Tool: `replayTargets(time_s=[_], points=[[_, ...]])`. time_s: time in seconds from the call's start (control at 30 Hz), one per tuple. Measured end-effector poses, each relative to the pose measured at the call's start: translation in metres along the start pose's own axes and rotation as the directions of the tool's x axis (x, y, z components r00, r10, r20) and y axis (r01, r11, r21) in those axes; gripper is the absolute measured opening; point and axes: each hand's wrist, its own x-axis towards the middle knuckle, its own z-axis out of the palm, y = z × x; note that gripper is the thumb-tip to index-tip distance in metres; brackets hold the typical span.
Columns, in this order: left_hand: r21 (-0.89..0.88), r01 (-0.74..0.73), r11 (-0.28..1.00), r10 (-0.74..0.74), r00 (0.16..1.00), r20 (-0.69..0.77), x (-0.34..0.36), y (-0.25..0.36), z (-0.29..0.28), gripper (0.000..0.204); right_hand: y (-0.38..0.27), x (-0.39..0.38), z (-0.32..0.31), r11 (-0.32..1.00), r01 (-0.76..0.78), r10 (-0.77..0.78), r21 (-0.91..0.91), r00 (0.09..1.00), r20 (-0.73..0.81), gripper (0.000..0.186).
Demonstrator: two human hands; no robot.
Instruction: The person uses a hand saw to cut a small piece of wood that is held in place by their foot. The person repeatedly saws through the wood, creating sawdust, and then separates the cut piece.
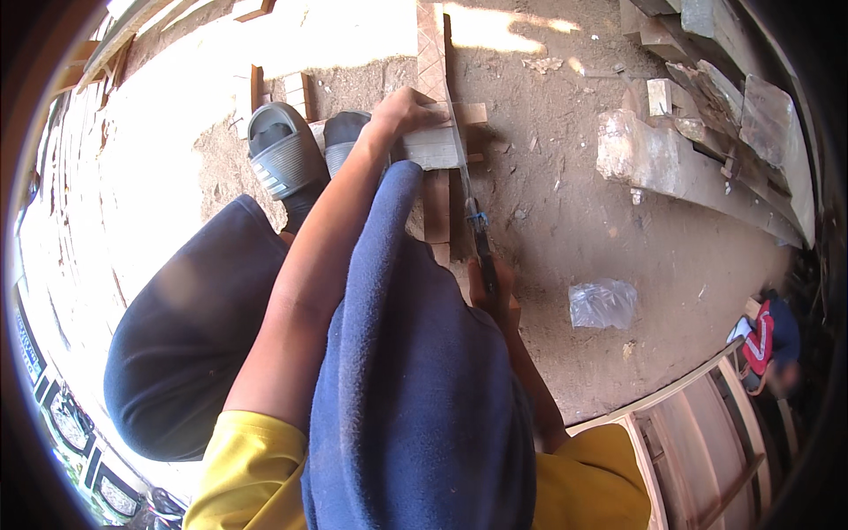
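My right hand (pixel 492 281) is wrapped round the dark handle of a handsaw (pixel 480 234), which has a blue tie near the handle. The thin blade points away from me and runs along the right side of a pale wooden board (pixel 430 148). My left hand (pixel 408 113) presses on that board with bent fingers, left of the blade. Under and beyond the board lies a long wooden plank (pixel 431 44) with a lined surface. My feet, in grey slides (pixel 284 150), are beside the board, the right one partly hidden by my left arm.
Rough timber blocks (pixel 649 159) are heaped at the far right. A clear plastic bag (pixel 603 303) lies on the dirt floor (pixel 548 221). A wooden frame (pixel 707 433) stands at the near right. Small wood pieces (pixel 299 93) lie beyond my feet. Blue cloth (pixel 424 380) hangs before me.
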Motion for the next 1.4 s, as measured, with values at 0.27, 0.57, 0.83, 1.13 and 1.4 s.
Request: replayTargets(time_s=[0.27, 0.57, 0.83, 1.13, 1.4], points=[[0.063, -0.002, 0.998, 0.004, 1.0, -0.02, -0.007, 0.007, 0.001, 0.039, -0.045, 0.017, -0.036, 0.757, -0.567, 0.508, 0.325, 0.824, 0.252, 0.009], [-0.004, -0.006, 1.0, 0.006, 1.0, -0.028, -0.002, 0.001, -0.002, 0.036, -0.066, 0.036, -0.047, 0.801, -0.561, 0.505, 0.21, 0.821, 0.268, 0.01], [0.034, 0.028, 0.999, -0.028, 0.999, -0.017, 0.002, -0.003, 0.002, 0.037, -0.059, 0.029, -0.042, 0.775, -0.616, 0.554, 0.14, 0.77, 0.316, 0.025], [0.107, 0.001, 0.994, -0.003, 1.0, 0.023, 0.006, -0.005, 0.003, 0.042, -0.011, 0.018, 0.003, 0.891, -0.367, 0.354, 0.268, 0.93, 0.097, 0.021], [0.161, 0.069, 0.985, -0.059, 0.996, -0.069, -0.002, 0.006, 0.003, 0.045, -0.041, 0.022, -0.018, 0.846, -0.375, 0.369, 0.379, 0.925, 0.092, 0.02]])
